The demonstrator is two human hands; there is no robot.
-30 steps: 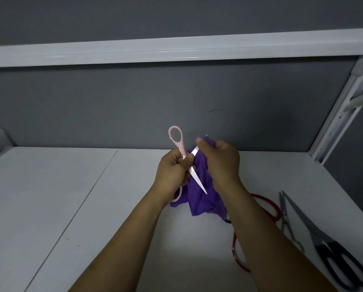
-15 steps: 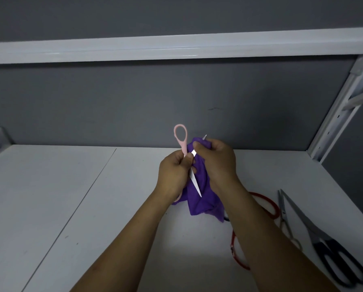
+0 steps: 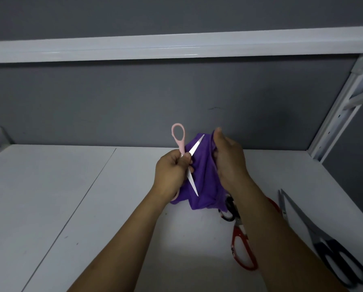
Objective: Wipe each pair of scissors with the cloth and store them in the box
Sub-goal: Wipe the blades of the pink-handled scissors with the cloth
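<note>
Left fingers [image 3: 186, 160]: curled tight on the pink scissors [image 3: 179, 135] just at the pivot, so my left hand [image 3: 172, 173] gripped them in the air above the table [image 3: 71, 207].
Right fingers: curled into the purple cloth [image 3: 206, 178], my right hand [image 3: 229, 161] bunching its upper edge, thumb raised.
Blades: spread wide, one tip pointing up toward the right hand, the other down across the cloth.
Cloth: hung behind both blades; I could not tell whether it touched them.
Wipe, my judgement: fold the cloth over the flat of the upper blade and draw from pivot to tip, fingers on the spine, off the edge.
Hold: a firm pinch at the pivot would stop the blades swinging shut.
Waiting: red scissors [image 3: 242, 256] and black-handled scissors [image 3: 332, 256] lay on the table at my right.
Box: not clearly seen.
</note>
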